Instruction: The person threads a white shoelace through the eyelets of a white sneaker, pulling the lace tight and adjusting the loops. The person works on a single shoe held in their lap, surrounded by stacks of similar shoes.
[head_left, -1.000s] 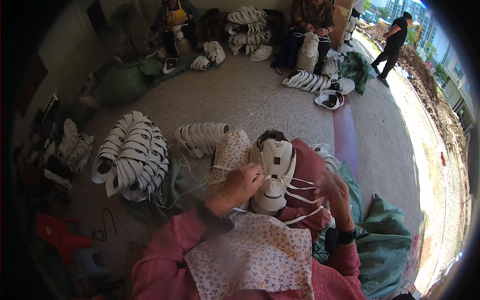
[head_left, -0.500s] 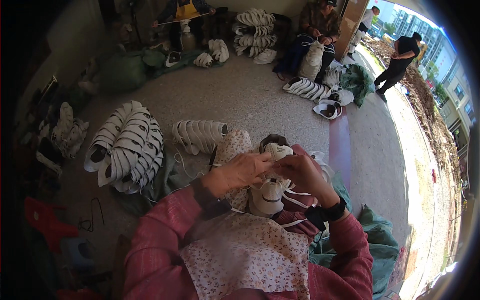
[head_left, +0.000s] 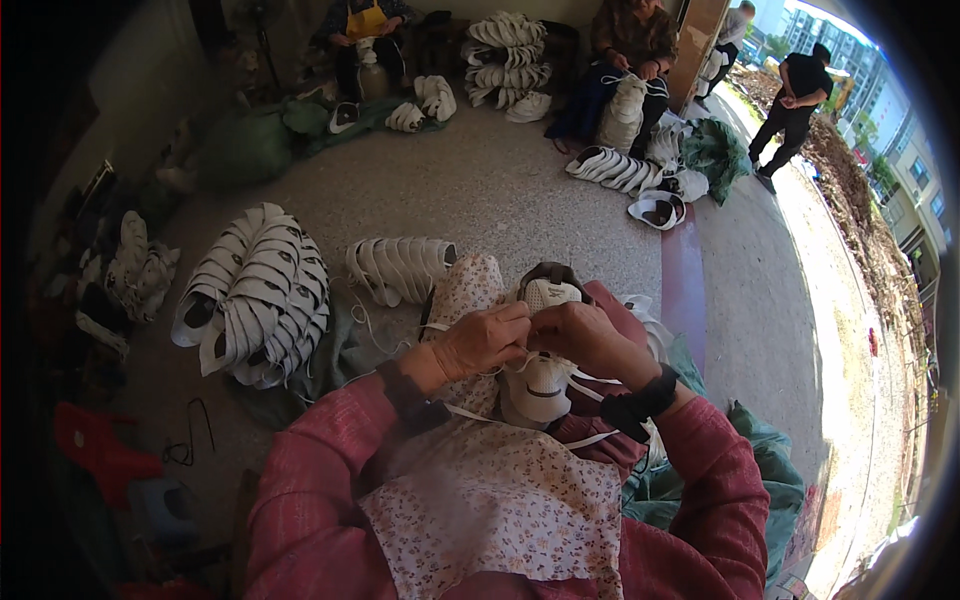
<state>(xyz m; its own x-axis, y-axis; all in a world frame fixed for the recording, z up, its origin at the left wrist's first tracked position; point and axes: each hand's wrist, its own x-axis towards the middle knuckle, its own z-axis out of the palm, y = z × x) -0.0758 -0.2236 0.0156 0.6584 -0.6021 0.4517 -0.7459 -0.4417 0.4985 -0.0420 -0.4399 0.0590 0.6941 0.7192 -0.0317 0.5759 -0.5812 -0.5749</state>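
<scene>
On my lap lies a white shoe upper point(head_left: 537, 395) with another white part and a dark padded collar point(head_left: 546, 272) beyond it; my hands hide where they meet. My left hand point(head_left: 482, 342) and my right hand point(head_left: 578, 332) come together above it, fingertips nearly touching. Both are closed in a pinch on a thin white shoelace point(head_left: 590, 388), though the pinched bit is mostly hidden. Loose lace runs out below my right hand and across my lap. A floral apron point(head_left: 500, 500) covers my lap, and dark bands circle both wrists.
Stacked white shoe uppers point(head_left: 265, 290) stand at left, with a shorter row point(head_left: 400, 268) beside my knee. Green sacking point(head_left: 765, 470) lies at right. A red plastic object point(head_left: 100, 450) sits at lower left. Two seated co-workers point(head_left: 630, 50) handle things at the back; two people point(head_left: 795, 105) stand outside.
My right hand has turned and drawn left, closer to my left hand. The seated person at the back left has lowered a long strand that was stretched between both hands.
</scene>
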